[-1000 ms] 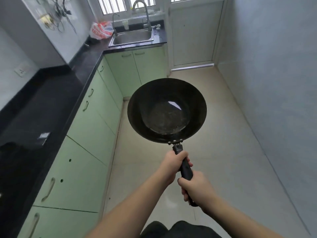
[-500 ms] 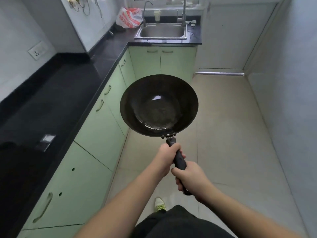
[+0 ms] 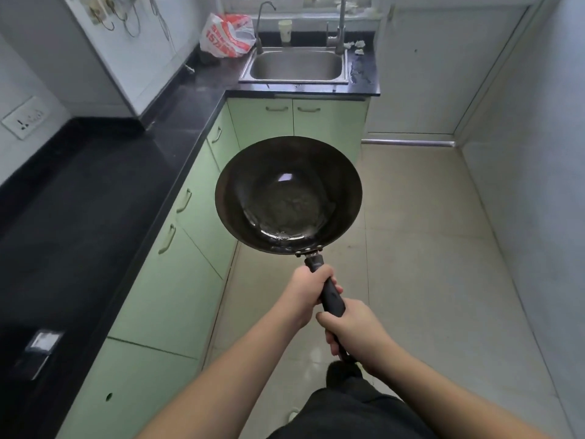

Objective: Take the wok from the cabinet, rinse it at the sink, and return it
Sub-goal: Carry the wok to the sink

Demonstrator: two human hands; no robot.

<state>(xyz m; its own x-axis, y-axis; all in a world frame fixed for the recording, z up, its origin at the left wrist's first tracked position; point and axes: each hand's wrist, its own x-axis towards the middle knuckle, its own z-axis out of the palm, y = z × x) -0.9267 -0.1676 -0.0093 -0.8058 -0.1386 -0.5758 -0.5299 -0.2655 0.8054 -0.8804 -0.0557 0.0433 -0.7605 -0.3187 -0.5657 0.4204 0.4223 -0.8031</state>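
Observation:
A round black wok point(image 3: 288, 194) hangs level in the air above the floor, bowl up, with a wet sheen inside. Its black handle runs back toward me. My left hand point(image 3: 308, 293) grips the handle close to the bowl. My right hand point(image 3: 353, 327) grips the handle's rear part, just behind the left. The steel sink point(image 3: 296, 64) with its tall tap point(image 3: 340, 25) lies ahead, set in the black counter's far end. Green cabinets point(image 3: 177, 274) with closed doors line the left side below the counter.
The black counter point(image 3: 95, 198) runs along my left and turns at the sink. A red and white plastic bag point(image 3: 226, 34) and a cup point(image 3: 285, 28) stand by the sink. Tiled floor point(image 3: 427, 248) stretches ahead; a wall closes the right side.
The sink has come nearer and lower in view as I walk toward it. The wok stays in both hands, held the same way.

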